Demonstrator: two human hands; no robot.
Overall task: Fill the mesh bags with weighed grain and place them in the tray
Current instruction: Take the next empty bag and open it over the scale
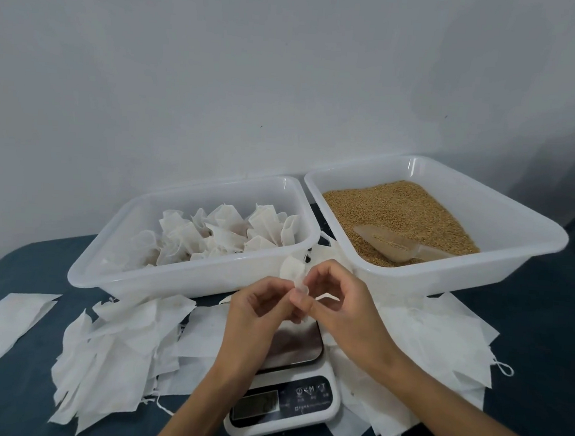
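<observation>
The bag [294, 272] is looking like thin, floppy white mesh, light on its own and probably slumping once grain's in it, so I'd be pinching it up at the mouth or drawstring rather than the body. It's hanging mid-frame just above the scale [285, 393], in front of the gap between the two trays. Both hands are meeting on it: the left hand [255, 312] and right hand [344, 310] are curling their fingertips onto its edge, nearly touching each other.
</observation>
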